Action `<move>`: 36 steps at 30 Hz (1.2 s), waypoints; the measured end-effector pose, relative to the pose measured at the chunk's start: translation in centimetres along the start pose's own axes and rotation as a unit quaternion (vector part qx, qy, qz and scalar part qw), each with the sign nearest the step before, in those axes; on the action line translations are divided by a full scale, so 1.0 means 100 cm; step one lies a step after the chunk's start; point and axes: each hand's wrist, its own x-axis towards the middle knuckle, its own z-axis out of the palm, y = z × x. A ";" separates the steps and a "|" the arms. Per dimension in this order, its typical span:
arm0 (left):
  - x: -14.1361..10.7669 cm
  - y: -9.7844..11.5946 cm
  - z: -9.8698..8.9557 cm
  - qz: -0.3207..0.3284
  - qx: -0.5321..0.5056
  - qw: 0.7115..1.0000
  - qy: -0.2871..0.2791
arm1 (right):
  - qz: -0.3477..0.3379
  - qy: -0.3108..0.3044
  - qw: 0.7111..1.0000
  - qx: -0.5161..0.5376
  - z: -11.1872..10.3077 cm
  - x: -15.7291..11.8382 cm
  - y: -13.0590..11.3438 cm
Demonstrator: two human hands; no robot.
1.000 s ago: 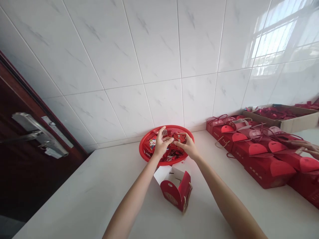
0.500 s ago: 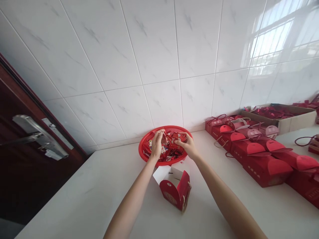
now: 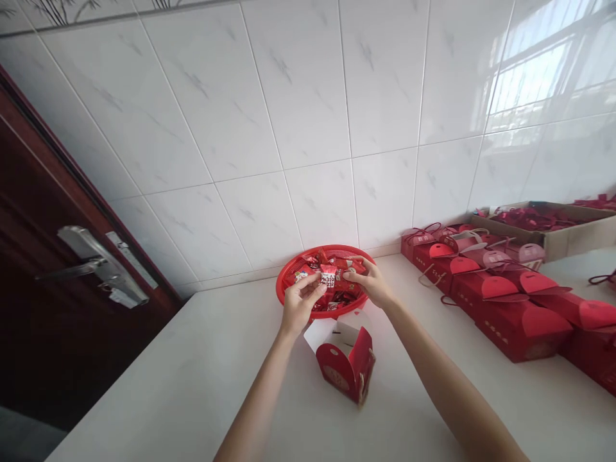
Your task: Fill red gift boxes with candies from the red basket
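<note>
Above a red plastic basket (image 3: 283, 298) of wrapped sweets, my left hand (image 3: 299, 307) pinches a red-and-white wrapped candy (image 3: 328, 276) between thumb and fingers. My right hand (image 3: 374, 283) is over the basket's right side, its thumb and fingers closed on a red candy packet (image 3: 355, 266), partly hidden by the fingers. More red sweets (image 3: 339, 300) lie in the basket beneath both hands. Just in front of the basket stands a red gift box (image 3: 339, 367) with its flaps raised, white inside, and a rope handle on its right side.
Rows of closed red gift boxes (image 3: 522, 327) with cord handles stand on the right of the white table (image 3: 192, 385). Behind them is a cardboard carton (image 3: 572, 237) of red items. A tiled wall (image 3: 317, 199) runs along the back; a dark door (image 3: 43, 308) is at left.
My left hand has turned and lowered slightly, bringing the red-and-white candy's printed face into view. My right hand stays over the basket's right side. The whole view has shifted slightly.
</note>
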 end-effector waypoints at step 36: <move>-0.027 0.051 -0.012 -0.038 0.056 0.986 -0.154 | -0.062 -0.104 0.961 -0.248 0.017 -0.031 -0.050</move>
